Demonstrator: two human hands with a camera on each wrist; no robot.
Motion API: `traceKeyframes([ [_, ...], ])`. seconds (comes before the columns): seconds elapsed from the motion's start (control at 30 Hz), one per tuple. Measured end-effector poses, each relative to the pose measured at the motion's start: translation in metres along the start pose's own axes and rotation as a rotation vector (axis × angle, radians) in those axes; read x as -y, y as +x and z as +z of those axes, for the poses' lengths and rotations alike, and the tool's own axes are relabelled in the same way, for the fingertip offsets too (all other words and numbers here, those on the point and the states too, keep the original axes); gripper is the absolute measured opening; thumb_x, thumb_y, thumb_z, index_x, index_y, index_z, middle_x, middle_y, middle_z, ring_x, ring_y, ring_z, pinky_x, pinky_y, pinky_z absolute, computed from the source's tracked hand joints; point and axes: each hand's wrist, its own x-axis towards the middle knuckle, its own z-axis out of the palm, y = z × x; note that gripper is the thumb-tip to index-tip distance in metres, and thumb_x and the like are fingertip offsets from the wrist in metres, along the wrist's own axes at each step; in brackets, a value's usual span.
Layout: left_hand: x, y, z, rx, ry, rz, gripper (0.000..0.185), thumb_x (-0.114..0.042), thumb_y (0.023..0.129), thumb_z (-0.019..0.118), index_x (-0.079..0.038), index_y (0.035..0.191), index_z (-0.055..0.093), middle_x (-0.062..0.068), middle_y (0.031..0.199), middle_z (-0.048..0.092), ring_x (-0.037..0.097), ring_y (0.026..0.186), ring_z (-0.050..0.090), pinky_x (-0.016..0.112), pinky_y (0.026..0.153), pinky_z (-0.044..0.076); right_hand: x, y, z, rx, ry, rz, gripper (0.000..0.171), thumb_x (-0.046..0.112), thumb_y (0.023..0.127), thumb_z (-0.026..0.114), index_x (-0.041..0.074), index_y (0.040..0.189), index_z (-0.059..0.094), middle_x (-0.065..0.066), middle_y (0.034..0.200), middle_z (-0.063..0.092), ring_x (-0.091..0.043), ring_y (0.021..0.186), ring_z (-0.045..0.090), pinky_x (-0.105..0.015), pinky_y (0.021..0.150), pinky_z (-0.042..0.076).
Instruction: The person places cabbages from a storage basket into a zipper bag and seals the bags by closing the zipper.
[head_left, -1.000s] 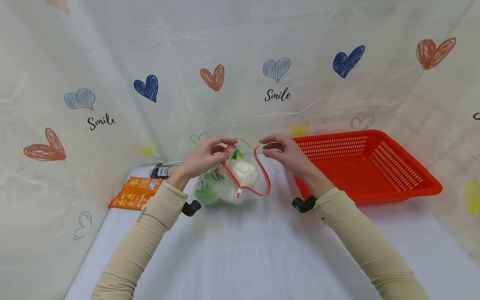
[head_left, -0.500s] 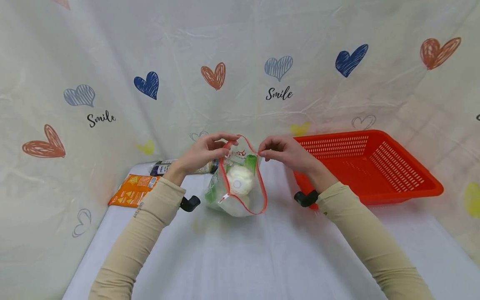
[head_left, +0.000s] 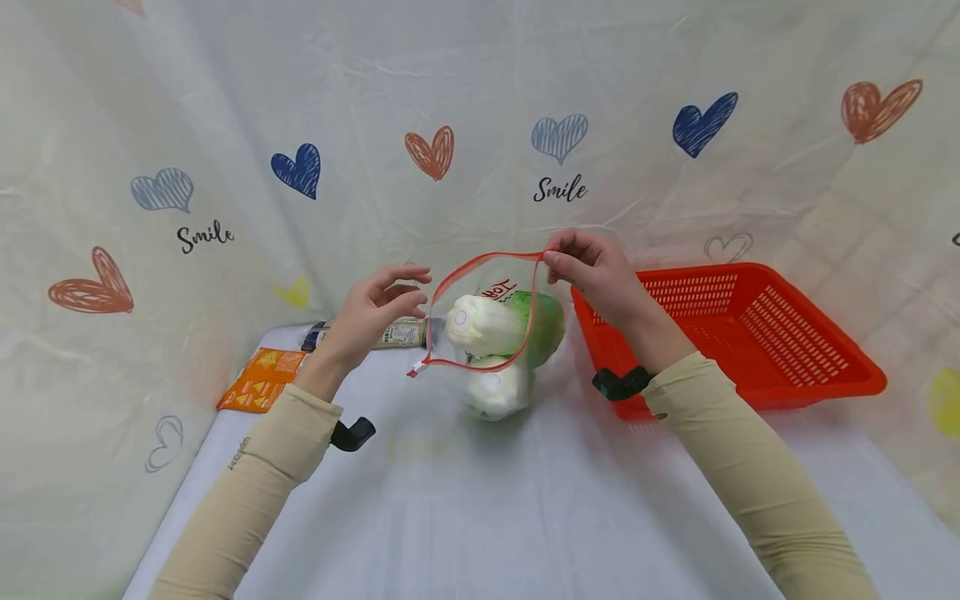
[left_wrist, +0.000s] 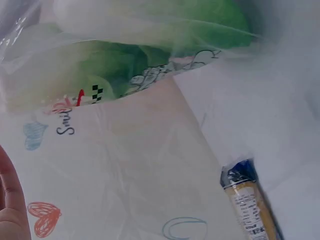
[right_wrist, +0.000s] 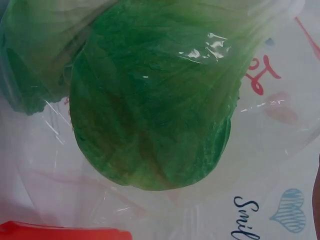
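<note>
In the head view a clear zip bag (head_left: 517, 279) with a red rim hangs with its mouth wide. Inside are two napa cabbages, one (head_left: 483, 325) above the other (head_left: 498, 390), white bases toward the mouth. My right hand (head_left: 600, 271) pinches the red rim at its upper right corner. Just off the rim's left side is my left hand (head_left: 371, 312), fingers bent loosely and holding nothing. In the right wrist view a cabbage's green leaves (right_wrist: 155, 110) show through the plastic. Only the edge of a finger (left_wrist: 12, 200) shows in the left wrist view.
A red plastic basket (head_left: 810, 388) stands at the right, beside my right forearm. Behind my left hand lie an orange packet (head_left: 262, 381) and a blue-ended long packet (head_left: 403, 335) on the white-covered table (head_left: 465, 508). A heart-printed sheet (head_left: 480, 208) hangs behind.
My right hand has taken hold of the rim and risen to the right with the bag. The cabbages have swung rightward. My left hand has let go of the rim and moved left.
</note>
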Motion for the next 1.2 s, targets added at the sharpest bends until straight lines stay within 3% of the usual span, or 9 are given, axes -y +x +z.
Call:
traceKeyframes([
  [0.27,0.011,-0.055,0.015,-0.012,0.014,-0.06,0.033,-0.01,0.092,0.068,-0.007,0.124,0.061,0.011,0.117,0.058,0.034,0.108,0.057,0.033,0.088,0.054,-0.007,-0.005,-0.007,-0.048,0.013,0.008,0.011,0.014,0.096,0.063,0.004,0.101,0.063,-0.014,0.091,0.058,-0.024,0.081,0.059,-0.027,0.082,0.055],
  [0.37,0.007,-0.069,0.029,0.013,0.044,-0.029,0.038,-0.003,0.088,0.072,-0.006,0.124,0.059,0.011,0.116,0.057,0.034,0.106,0.055,0.031,0.087,0.054,-0.007,-0.007,-0.007,-0.055,0.01,0.017,0.013,0.015,0.096,0.063,0.004,0.102,0.063,-0.013,0.093,0.059,-0.024,0.082,0.06,-0.027,0.082,0.055],
  [0.47,0.007,-0.071,0.04,0.004,0.122,0.02,0.039,-0.001,0.085,0.074,-0.008,0.12,0.06,0.008,0.113,0.058,0.029,0.101,0.057,0.031,0.086,0.054,-0.006,-0.01,-0.01,-0.071,0.028,0.034,0.012,0.015,0.096,0.063,0.005,0.103,0.063,-0.012,0.093,0.059,-0.023,0.083,0.059,-0.026,0.083,0.054],
  [0.67,0.009,-0.058,0.04,-0.086,0.222,-0.019,0.027,-0.006,0.089,0.071,-0.005,0.115,0.063,0.006,0.103,0.064,0.021,0.09,0.064,0.03,0.081,0.056,-0.004,-0.015,-0.022,-0.089,-0.007,0.09,0.015,0.018,0.095,0.064,0.005,0.104,0.063,-0.012,0.095,0.058,-0.021,0.085,0.059,-0.024,0.083,0.054],
  [0.8,-0.004,-0.034,0.022,-0.208,0.157,-0.015,0.031,-0.005,0.09,0.069,0.002,0.119,0.059,0.011,0.101,0.064,0.022,0.087,0.063,0.028,0.078,0.056,0.004,-0.012,-0.037,-0.1,-0.128,0.147,0.024,0.026,0.095,0.065,0.006,0.109,0.062,-0.013,0.1,0.058,-0.024,0.092,0.06,-0.022,0.086,0.052],
  [0.87,-0.01,-0.02,0.01,-0.235,0.169,-0.011,0.031,-0.004,0.091,0.068,0.001,0.119,0.058,0.013,0.101,0.063,0.022,0.087,0.063,0.026,0.077,0.055,0.011,-0.009,-0.044,-0.065,-0.237,0.178,0.027,0.03,0.095,0.065,0.008,0.111,0.062,-0.013,0.102,0.06,-0.025,0.094,0.06,-0.02,0.085,0.052],
  [0.97,-0.019,-0.004,-0.003,-0.219,0.258,0.0,0.031,-0.005,0.091,0.068,0.001,0.119,0.058,0.014,0.101,0.063,0.021,0.087,0.063,0.022,0.076,0.054,0.023,-0.005,-0.05,0.018,-0.382,0.202,0.028,0.03,0.096,0.064,0.008,0.112,0.062,-0.012,0.102,0.062,-0.026,0.095,0.06,-0.02,0.082,0.052],
  [1.07,-0.027,0.006,-0.009,-0.14,0.415,0.018,0.029,-0.004,0.091,0.068,0.0,0.118,0.06,0.012,0.1,0.065,0.018,0.086,0.063,0.02,0.073,0.054,0.035,-0.001,-0.053,0.109,-0.506,0.182,0.025,0.026,0.096,0.063,0.006,0.112,0.063,-0.011,0.1,0.063,-0.025,0.092,0.06,-0.02,0.079,0.052],
  [1.2,-0.035,0.014,-0.017,-0.134,0.504,0.069,0.026,-0.002,0.091,0.066,0.0,0.116,0.061,0.013,0.1,0.066,0.021,0.084,0.063,0.02,0.071,0.054,0.047,0.002,-0.055,0.105,-0.577,0.149,0.026,0.026,0.098,0.061,0.006,0.113,0.063,-0.01,0.1,0.063,-0.023,0.092,0.06,-0.018,0.079,0.05],
])
